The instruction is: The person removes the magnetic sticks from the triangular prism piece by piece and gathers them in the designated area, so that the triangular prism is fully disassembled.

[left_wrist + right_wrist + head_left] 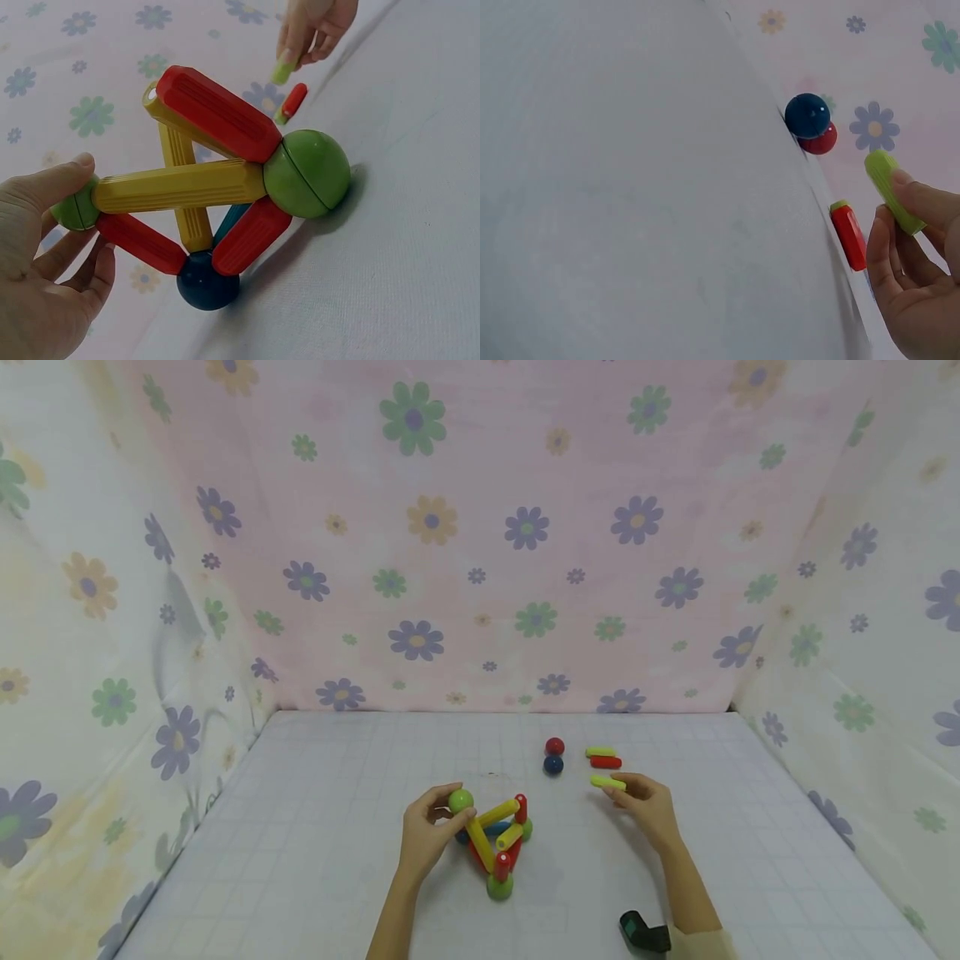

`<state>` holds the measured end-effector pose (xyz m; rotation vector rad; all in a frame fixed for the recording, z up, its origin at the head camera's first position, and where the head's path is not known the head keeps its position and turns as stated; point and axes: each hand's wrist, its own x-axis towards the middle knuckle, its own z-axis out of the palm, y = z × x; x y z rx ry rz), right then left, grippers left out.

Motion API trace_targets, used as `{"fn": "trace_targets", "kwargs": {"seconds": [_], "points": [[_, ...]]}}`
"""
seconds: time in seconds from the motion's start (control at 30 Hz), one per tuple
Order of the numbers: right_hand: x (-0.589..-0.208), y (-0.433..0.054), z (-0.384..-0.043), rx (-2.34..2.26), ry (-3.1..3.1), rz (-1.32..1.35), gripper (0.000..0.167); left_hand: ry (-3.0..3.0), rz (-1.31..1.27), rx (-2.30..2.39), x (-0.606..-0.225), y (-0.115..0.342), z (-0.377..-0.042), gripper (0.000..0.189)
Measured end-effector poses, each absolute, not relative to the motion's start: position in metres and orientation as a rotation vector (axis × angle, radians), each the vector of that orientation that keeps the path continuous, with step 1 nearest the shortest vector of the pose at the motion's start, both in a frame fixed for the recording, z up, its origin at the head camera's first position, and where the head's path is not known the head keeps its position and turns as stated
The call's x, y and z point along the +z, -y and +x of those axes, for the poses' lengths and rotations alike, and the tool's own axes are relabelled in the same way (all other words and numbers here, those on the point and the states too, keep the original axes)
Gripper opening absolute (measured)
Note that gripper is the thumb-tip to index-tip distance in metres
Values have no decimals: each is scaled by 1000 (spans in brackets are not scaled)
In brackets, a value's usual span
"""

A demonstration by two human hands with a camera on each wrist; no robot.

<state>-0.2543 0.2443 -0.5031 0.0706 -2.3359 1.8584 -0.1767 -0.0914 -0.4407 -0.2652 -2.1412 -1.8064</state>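
My left hand [429,833] pinches a green ball [461,801] at the upper left corner of a toy frame of rods and balls. The frame joins yellow rods [180,186], red rods [217,105], a blue rod, green balls [307,173] and a dark blue ball [208,280]. Two red rods and a short yellow one stick up with free ends in the head view. To the right, my right hand [647,806] holds a yellow-green rod [894,192] between thumb and fingers, raised over the table.
Beyond the right hand lie a red rod [606,762] and another yellow-green rod [600,752]. A red ball [554,746] and a dark blue ball [552,765] sit left of them. A black device [645,933] is by the right forearm. Flowered cloth walls [480,568] surround the white table [337,793].
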Motion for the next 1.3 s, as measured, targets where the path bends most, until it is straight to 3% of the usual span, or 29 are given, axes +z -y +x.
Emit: {"fn": "trace_targets", "kwargs": {"seconds": [0.27, 0.9, 1.17, 1.3], "points": [[-506, -251, -263, 1832, 2419, -21, 44, 2130, -250, -1800, -470, 95, -192, 34], [-508, -257, -281, 1648, 2594, -157, 42, 2142, -227, -1876, -468, 97, -193, 35], [-512, -258, -284, 1596, 2582, -171, 46, 2140, -235, -1885, -448, 94, -182, 33], [-513, -255, -286, 1560, 2558, -239, 45, 2147, -211, -1888, -459, 95, -188, 34]]}}
